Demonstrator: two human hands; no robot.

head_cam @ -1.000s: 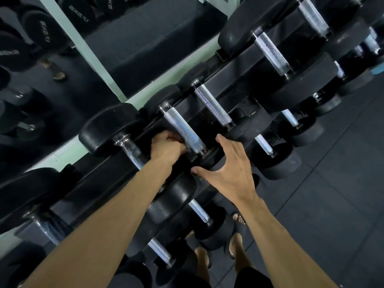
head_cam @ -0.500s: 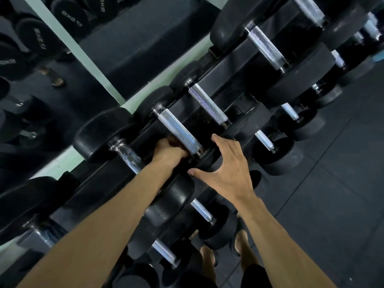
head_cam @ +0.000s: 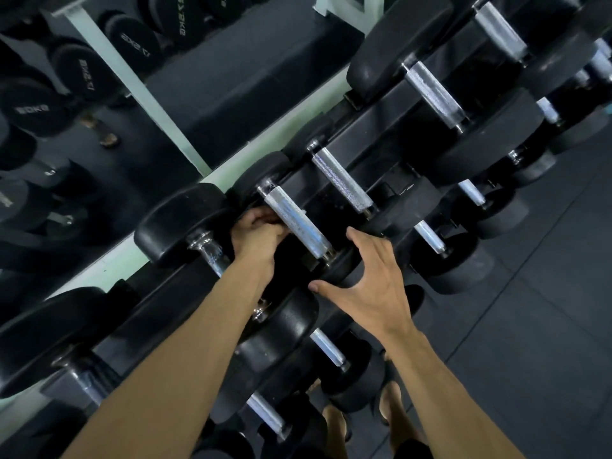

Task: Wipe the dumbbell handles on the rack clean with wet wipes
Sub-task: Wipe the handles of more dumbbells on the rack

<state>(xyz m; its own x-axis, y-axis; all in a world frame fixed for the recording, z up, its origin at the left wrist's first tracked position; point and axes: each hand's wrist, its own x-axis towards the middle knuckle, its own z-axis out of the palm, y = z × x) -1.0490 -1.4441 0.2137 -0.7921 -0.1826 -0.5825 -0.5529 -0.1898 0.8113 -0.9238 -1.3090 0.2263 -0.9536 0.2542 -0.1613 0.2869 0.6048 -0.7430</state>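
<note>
Knurled steel is seen on the dumbbell handle [head_cam: 296, 222], which lies on the black rack [head_cam: 381, 127]. Just left of that handle the left hand [head_cam: 256, 238] is curled; whether a wipe is held cannot be told. Right of it, the right hand [head_cam: 371, 288] is spread, released, over a dumbbell head [head_cam: 341, 266].

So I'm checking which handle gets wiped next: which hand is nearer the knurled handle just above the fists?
Left. The left hand sits curled against the knurled handle, beside its lower-left edge. The right hand is spread just past its lower end.
</note>
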